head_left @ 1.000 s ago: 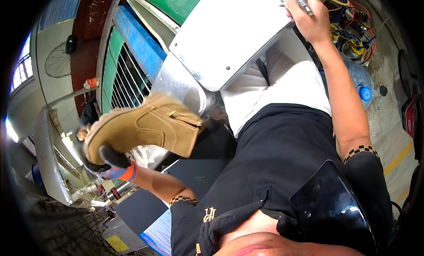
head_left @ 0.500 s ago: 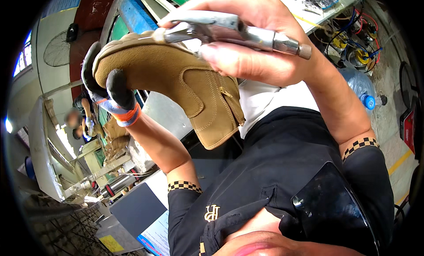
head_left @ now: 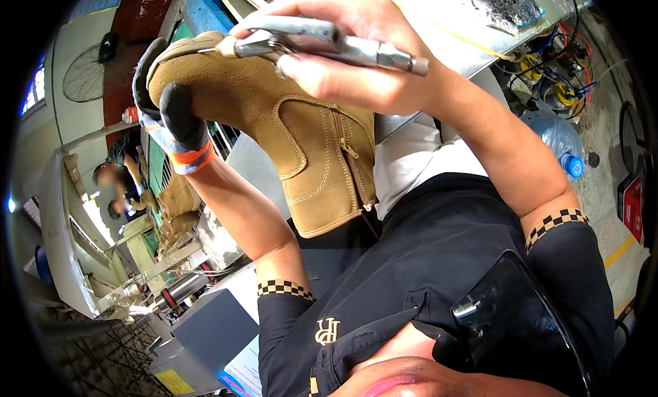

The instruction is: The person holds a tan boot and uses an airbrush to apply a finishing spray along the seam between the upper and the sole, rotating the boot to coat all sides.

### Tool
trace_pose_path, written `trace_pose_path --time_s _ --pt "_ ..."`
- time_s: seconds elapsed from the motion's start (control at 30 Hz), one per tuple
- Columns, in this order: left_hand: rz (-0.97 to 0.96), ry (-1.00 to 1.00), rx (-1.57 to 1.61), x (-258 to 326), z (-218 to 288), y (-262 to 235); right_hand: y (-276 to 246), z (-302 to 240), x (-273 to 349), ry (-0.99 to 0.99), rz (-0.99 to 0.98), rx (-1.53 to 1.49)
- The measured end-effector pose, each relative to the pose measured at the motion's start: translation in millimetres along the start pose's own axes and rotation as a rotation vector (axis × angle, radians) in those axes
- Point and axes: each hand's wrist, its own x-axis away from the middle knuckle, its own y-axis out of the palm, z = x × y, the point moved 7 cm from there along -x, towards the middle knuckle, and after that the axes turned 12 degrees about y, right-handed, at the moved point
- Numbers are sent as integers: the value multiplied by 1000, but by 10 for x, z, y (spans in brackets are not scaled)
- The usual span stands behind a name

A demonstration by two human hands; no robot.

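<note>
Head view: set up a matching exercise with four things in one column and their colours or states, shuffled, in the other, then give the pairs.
Things:
1. boot
2. left hand
3. pliers
4. water bottle

Descriptions:
A. silvery metal, gripped by the bare right hand
B. tan suede, side zip, held up
C. clear blue with blue cap, on the floor
D. in a dark glove with orange cuff band

Pairs: 1-B, 2-D, 3-A, 4-C

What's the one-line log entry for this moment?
left hand: gloved, grips tan suede boot at toe | right hand: holds metal pliers, tip at boot's toe edge | boot raised, zipper shut
</note>
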Motion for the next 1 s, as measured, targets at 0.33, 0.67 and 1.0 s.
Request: trace_pose_path --time_s 0.33,0.67,1.0 --pt "-1 -89 313 104 -604 -80 -77 442 583 289 -58 -106" --pt "-106 -191 500 193 -810 -80 -40 554 963 375 -59 -257" --pt "-164 -323 701 505 -871 -181 -90 636 1247 517 -83 -271"
